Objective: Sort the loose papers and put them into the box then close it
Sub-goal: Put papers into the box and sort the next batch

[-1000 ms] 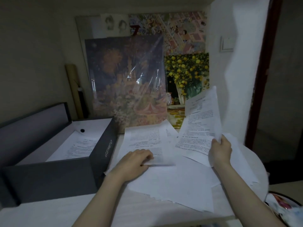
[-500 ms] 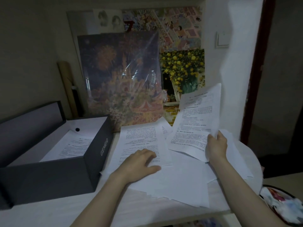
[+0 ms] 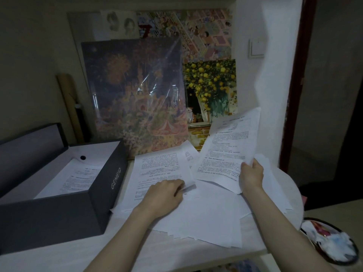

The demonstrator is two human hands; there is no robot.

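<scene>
Now we have the right hand (image 3: pixel 252 173) pinching a printed sheet (image 3: pixel 228 152) at its lower right edge, lifting it clear of the pile so the text faces us. We reckon it is raised like that to be read and sorted. Its long axis runs up and away from us, leaning a little right, top edge toward the yellow flower painting (image 3: pixel 211 89).

The left hand (image 3: pixel 164 197) lies on another printed sheet (image 3: pixel 157 173), fingers curled at its right edge and seemingly nipping a corner. Probably it is pinning that page while starting to peel it up, though we cannot tell how firm the hold is. That page lies flat, long axis pointing away from us, text upright to our view.

Under both hands the loose papers (image 3: pixel 206 216) fan across the table (image 3: pixel 59 260), edges staggered and unsquared.

Just left of the pile stands the dark box (image 3: pixel 106 183), open, lid (image 3: pixel 29 152) tipped back behind it. One printed page (image 3: pixel 76 178) is already inside, lying flat. Most of the sorting looks undone.
</scene>
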